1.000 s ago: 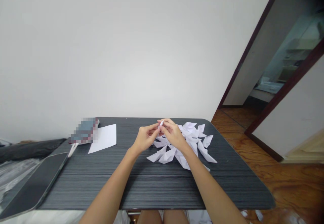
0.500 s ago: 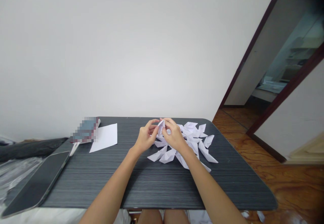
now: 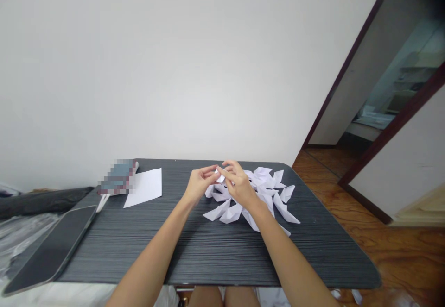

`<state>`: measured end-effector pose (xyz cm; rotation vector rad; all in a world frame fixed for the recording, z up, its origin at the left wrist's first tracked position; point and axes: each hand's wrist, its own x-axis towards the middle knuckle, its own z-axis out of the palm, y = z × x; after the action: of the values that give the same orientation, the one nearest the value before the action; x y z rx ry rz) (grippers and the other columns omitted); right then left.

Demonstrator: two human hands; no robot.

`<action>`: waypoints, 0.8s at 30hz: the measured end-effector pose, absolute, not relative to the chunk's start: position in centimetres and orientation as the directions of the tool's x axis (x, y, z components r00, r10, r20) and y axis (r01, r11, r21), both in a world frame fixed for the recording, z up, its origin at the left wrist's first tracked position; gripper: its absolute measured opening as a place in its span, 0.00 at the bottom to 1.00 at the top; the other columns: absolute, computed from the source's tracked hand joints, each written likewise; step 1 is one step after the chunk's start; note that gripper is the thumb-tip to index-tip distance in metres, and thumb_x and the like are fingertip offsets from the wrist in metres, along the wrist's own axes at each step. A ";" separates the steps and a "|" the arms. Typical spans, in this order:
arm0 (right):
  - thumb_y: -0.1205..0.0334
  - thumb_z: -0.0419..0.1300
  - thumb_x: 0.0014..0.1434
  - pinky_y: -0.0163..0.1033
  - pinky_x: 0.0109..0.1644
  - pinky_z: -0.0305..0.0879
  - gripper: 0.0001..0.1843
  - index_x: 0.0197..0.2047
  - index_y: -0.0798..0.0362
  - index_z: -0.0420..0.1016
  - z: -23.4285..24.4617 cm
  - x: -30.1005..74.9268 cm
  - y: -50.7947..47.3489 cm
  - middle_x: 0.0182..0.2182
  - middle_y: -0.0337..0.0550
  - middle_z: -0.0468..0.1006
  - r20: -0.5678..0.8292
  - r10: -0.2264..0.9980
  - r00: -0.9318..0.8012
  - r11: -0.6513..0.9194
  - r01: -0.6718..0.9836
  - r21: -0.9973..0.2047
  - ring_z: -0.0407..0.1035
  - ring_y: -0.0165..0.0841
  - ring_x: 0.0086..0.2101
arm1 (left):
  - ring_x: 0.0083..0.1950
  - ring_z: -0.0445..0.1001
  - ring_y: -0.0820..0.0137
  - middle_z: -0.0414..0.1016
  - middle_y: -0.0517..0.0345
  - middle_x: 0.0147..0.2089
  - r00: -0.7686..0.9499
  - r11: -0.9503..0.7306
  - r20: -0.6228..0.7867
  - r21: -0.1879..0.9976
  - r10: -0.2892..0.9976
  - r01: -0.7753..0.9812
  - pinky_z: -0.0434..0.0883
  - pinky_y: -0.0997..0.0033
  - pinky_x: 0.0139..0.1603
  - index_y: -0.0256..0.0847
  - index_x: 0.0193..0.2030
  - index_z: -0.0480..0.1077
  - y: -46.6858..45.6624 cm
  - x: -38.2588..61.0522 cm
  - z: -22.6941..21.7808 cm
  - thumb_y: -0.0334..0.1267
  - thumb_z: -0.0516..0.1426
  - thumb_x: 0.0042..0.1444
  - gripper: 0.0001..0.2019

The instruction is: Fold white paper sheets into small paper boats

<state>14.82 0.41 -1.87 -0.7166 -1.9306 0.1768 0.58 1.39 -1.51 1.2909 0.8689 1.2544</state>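
Between my two hands, a little above the dark table (image 3: pixel 139 242), is a small folded piece of white paper (image 3: pixel 220 176). My left hand (image 3: pixel 200 184) pinches its left side between thumb and fingers. From the right, my right hand (image 3: pixel 239 184) grips it with thumb and forefinger, its other fingers curled behind. Below and right of the hands lies a pile of folded white paper pieces (image 3: pixel 266 196), several shaped like little boats with pointed ends. My right hand and forearm cover part of that pile.
A flat sheet of white paper (image 3: pixel 148 186) lies at the left, partly under a pixelated item (image 3: pixel 120 177). A tablet-like dark slab (image 3: pixel 52 251) rests along the left edge. Behind the table stands a white wall (image 3: pixel 215 66); a doorway (image 3: pixel 368 94) opens at right.
The folded paper has been turned from upright to lower and flatter between my fingers. My right thumb and fingers have shifted across it; the pile looks the same.
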 end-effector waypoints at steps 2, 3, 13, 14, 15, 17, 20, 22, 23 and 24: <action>0.74 0.48 0.52 0.38 0.42 0.63 0.20 0.46 0.51 0.70 -1.6 14.8 0.4 0.42 0.47 0.64 0.761 0.590 -0.270 0.794 0.365 -0.486 0.64 0.30 0.37 | 0.32 0.74 0.68 0.77 0.50 0.33 0.169 -0.180 0.202 0.974 0.965 -0.135 0.70 0.67 0.38 0.28 0.49 0.65 1.4 0.4 -1.5 0.40 0.62 0.39 0.29; 0.72 0.49 0.52 0.38 0.41 0.63 0.19 0.46 0.52 0.70 -1.5 14.9 0.4 0.41 0.46 0.66 0.739 0.631 -0.236 0.765 0.350 -0.541 0.65 0.30 0.36 | 0.32 0.74 0.68 0.77 0.50 0.33 0.173 -0.202 0.220 0.973 0.960 -0.116 0.70 0.68 0.38 0.29 0.51 0.64 1.3 0.4 -1.4 0.39 0.62 0.39 0.30; 0.62 0.60 0.46 0.34 0.30 0.63 0.06 0.24 0.56 0.74 -1.3 15.2 1.0 0.24 0.40 0.70 0.487 0.869 -0.086 0.490 0.013 -0.871 0.65 0.29 0.27 | 0.30 0.74 0.66 0.76 0.52 0.28 0.268 -0.285 0.260 0.957 0.928 0.060 0.72 0.71 0.31 0.30 0.33 0.73 0.6 1.2 -1.1 0.48 0.54 0.48 0.19; 0.61 0.60 0.45 0.33 0.29 0.62 0.06 0.24 0.56 0.74 -1.3 15.1 0.9 0.24 0.40 0.70 0.468 0.879 -0.091 0.468 -0.017 -0.884 0.65 0.28 0.26 | 0.29 0.74 0.67 0.76 0.52 0.27 0.292 -0.292 0.264 0.955 0.919 0.053 0.72 0.71 0.30 0.31 0.31 0.74 0.5 1.2 -1.1 0.48 0.53 0.49 0.19; 0.61 0.60 0.45 0.33 0.28 0.62 0.07 0.24 0.56 0.74 -1.4 15.1 0.9 0.23 0.39 0.69 0.444 0.891 -0.095 0.442 -0.043 -0.896 0.64 0.28 0.25 | 0.27 0.74 0.67 0.76 0.52 0.25 0.308 -0.296 0.270 0.954 0.912 0.042 0.72 0.71 0.29 0.31 0.30 0.73 0.4 1.3 -1.0 0.48 0.52 0.50 0.19; 0.60 0.60 0.45 0.32 0.25 0.61 0.08 0.24 0.57 0.73 -1.5 14.9 0.9 0.21 0.38 0.68 0.398 0.913 -0.091 0.392 -0.077 -0.917 0.63 0.27 0.23 | 0.27 0.74 0.66 0.75 0.52 0.25 0.324 -0.291 0.273 0.957 0.906 0.008 0.72 0.71 0.28 0.31 0.30 0.73 0.2 1.3 -1.0 0.47 0.54 0.48 0.18; 0.59 0.60 0.45 0.32 0.24 0.59 0.09 0.23 0.57 0.73 -1.7 14.9 1.0 0.20 0.38 0.68 0.384 0.923 -0.035 0.382 -0.065 -0.922 0.62 0.26 0.22 | 0.30 0.75 0.65 0.76 0.52 0.27 0.370 -0.227 0.228 0.973 0.900 -0.049 0.72 0.69 0.32 0.31 0.32 0.72 0.2 1.4 -1.1 0.43 0.60 0.42 0.15; 0.58 0.60 0.45 0.32 0.24 0.59 0.09 0.23 0.57 0.73 -1.6 14.9 1.0 0.20 0.38 0.68 0.382 0.924 -0.024 0.381 -0.054 -0.923 0.62 0.27 0.22 | 0.32 0.75 0.64 0.76 0.52 0.28 0.402 -0.191 0.200 0.980 0.894 -0.064 0.72 0.67 0.34 0.31 0.34 0.71 0.3 1.4 -1.1 0.40 0.62 0.40 0.16; 0.58 0.60 0.44 0.32 0.24 0.59 0.09 0.23 0.57 0.73 -1.5 14.9 1.0 0.20 0.38 0.69 0.377 0.925 -0.037 0.375 -0.055 -0.925 0.63 0.27 0.22 | 0.31 0.75 0.64 0.76 0.51 0.28 0.409 -0.186 0.193 0.981 0.892 -0.058 0.72 0.67 0.34 0.30 0.34 0.71 0.3 1.4 -1.2 0.39 0.62 0.40 0.15; 0.58 0.60 0.44 0.32 0.25 0.59 0.10 0.24 0.57 0.73 -1.4 15.0 0.9 0.20 0.38 0.69 0.370 0.927 -0.056 0.367 -0.056 -0.928 0.63 0.27 0.22 | 0.31 0.75 0.65 0.76 0.51 0.27 0.412 -0.187 0.189 0.981 0.891 -0.047 0.72 0.67 0.34 0.30 0.33 0.71 0.3 1.4 -1.2 0.39 0.62 0.40 0.15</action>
<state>14.97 0.92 -1.43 -0.8630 -1.3789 0.9923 1.39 0.30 -1.15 1.5157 0.7835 1.0202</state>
